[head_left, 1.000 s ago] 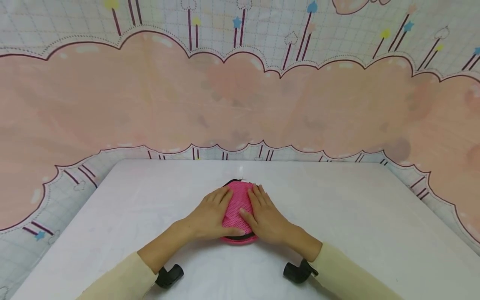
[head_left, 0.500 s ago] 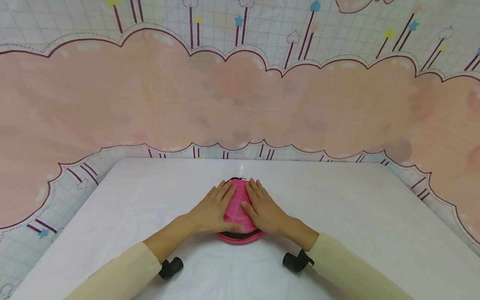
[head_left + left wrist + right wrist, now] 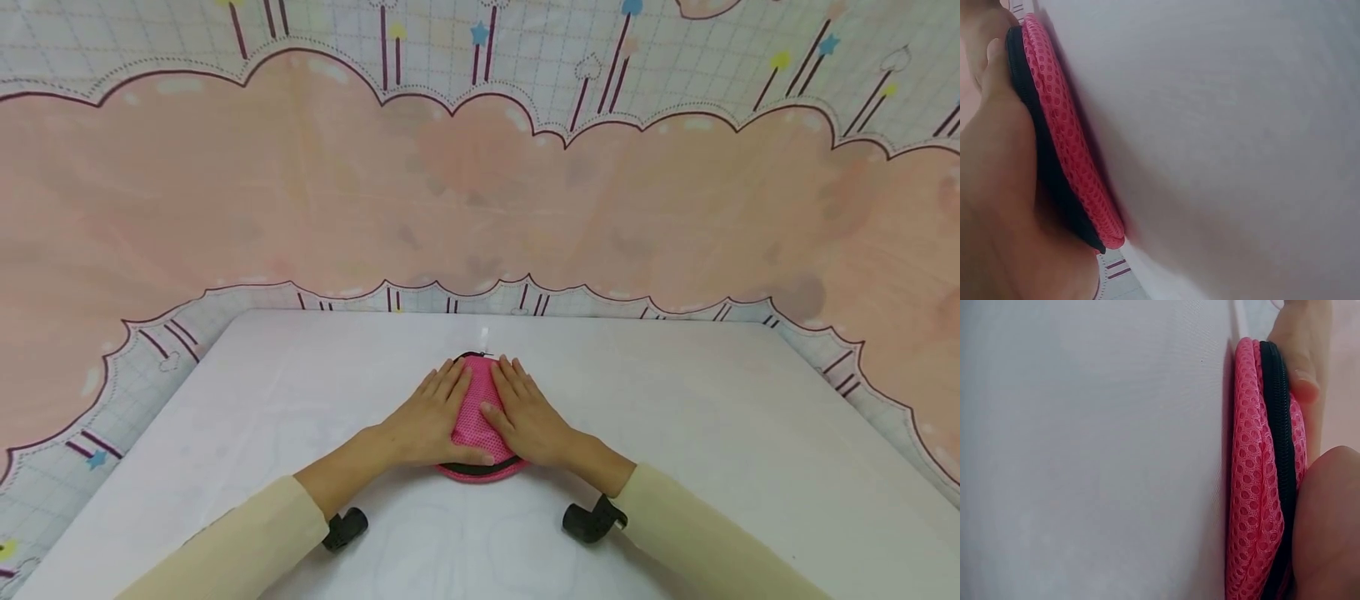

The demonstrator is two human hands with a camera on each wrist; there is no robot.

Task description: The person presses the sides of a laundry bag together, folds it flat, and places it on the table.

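A pink mesh zip pouch [image 3: 474,417] with a rounded outline lies flat on the white table, both hands on top of it. My left hand [image 3: 431,421] rests over its left side, fingers straight and pointing away, thumb along the near edge. Over the right side lies my right hand [image 3: 534,421], with straight fingers and the thumb across the mesh. The black zipper [image 3: 1280,419] runs around the pouch's side in the right wrist view. From the left wrist, the pink mesh edge [image 3: 1063,125] shows against the table. The pouch's contents, if any, are hidden.
The white table [image 3: 712,442] spreads around the pouch on all sides. Behind it hangs a patterned cloth [image 3: 465,200] in peach and white. Black wrist cameras [image 3: 592,521] sit under both cuffs.
Both hands and the pouch have shifted slightly in view. The pouch's near rim shows wider and flatter than a second ago. Little differs over the last half second.
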